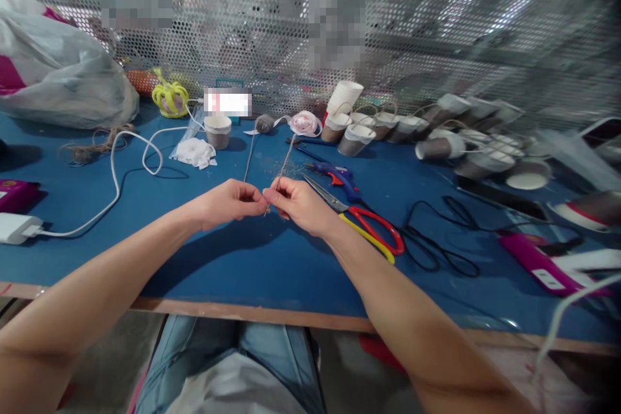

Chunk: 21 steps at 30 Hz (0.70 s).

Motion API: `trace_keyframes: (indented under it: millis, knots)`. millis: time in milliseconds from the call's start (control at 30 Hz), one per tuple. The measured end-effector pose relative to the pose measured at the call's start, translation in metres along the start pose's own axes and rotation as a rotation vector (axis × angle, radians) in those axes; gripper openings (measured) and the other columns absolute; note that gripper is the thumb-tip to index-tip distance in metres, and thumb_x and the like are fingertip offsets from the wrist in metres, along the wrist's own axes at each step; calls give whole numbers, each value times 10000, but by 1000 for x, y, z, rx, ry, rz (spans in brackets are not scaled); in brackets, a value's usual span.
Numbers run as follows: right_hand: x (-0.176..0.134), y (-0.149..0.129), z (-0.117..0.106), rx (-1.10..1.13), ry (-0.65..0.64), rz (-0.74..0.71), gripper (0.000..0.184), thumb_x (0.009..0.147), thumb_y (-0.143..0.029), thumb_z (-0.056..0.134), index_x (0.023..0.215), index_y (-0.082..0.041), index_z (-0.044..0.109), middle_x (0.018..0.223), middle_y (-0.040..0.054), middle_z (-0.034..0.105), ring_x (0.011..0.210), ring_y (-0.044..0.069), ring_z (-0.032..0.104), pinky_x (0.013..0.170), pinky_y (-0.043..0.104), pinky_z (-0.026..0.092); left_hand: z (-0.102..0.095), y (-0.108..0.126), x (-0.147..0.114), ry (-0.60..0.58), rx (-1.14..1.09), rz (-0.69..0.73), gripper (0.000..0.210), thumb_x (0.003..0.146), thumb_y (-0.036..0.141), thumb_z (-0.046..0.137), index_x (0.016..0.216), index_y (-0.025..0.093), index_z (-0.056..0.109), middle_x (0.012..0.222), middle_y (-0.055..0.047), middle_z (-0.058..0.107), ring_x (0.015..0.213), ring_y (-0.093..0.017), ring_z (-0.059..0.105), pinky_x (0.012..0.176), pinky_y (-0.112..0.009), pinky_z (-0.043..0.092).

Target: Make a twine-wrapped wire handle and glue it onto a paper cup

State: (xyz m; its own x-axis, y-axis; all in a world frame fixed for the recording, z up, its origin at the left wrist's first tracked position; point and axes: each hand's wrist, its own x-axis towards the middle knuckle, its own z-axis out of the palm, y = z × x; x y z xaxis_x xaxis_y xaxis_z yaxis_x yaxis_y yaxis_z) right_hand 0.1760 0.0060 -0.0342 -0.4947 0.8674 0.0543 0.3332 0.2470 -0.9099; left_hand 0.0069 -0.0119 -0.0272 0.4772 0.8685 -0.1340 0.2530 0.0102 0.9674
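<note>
Pinching twine (pixel 250 150) thumb to finger in the left hand (pixel 228 202), and gripping it likewise in the right hand (pixel 298 205), with fingertips close together above the front half of the counter (pixel 218 272). Runs up from the left hand towards the grey ball (pixel 264 123), and from the right hand towards the pink roll (pixel 305 123); cannot say whether as one length or two. Seems, by the pose, to be at the step of working the ends together, perhaps twisting or tying. Calls next, at a guess, for a light, steady pinch and some slack kept clear of the scissors (pixel 371 223). Note these just beside the right hand, with the glue gun (pixel 339 178) beyond. Covered in blue and edged in brown, and crowded at the back with looped cups (pixel 358 140), a lone cup (pixel 218 133) and a bag (pixel 63 71). Crossed on the left by a white cable (pixel 115 174). Closed off behind by perforated mesh (pixel 272 32), and too blurred at far right to read fully.
</note>
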Motion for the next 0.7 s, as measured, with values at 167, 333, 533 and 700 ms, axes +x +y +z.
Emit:
trace_keyframes:
  millis: [167, 333, 533, 700]
  knots:
    - [-1, -4, 2, -82, 35, -22, 287, 785, -406, 509, 631, -168, 467, 455, -69, 384, 412, 57, 332, 412, 211, 228, 2, -3, 1, 5, 12, 12, 210, 688, 324, 575, 651, 117, 568, 592, 32, 493, 516, -57, 364, 486, -206, 251]
    - [-1, -2, 6, -47, 84, -1, 304, 757, -416, 546, 605, -169, 454, 464, -71, 376, 412, 52, 316, 402, 208, 221, 2, -6, 3, 11, 12, 7, 208, 682, 326, 584, 660, 120, 578, 579, 41, 472, 506, -55, 347, 480, -209, 238]
    - [1, 4, 3, 280, -73, -29, 275, 746, -434, 564, 736, -169, 491, 610, -38, 478, 469, 57, 395, 426, 204, 306, 1, -4, 3, -20, -117, -33, 189, 665, 312, 606, 643, 132, 556, 582, 43, 450, 498, -50, 337, 465, -201, 230]
    - [2, 8, 0, 199, -52, -17, 285, 763, -433, 545, 690, -168, 473, 569, -38, 479, 445, 54, 376, 419, 204, 291, 1, -1, 1, -35, -109, -31, 165, 676, 287, 586, 635, 132, 545, 590, 41, 450, 503, -49, 335, 466, -198, 232]
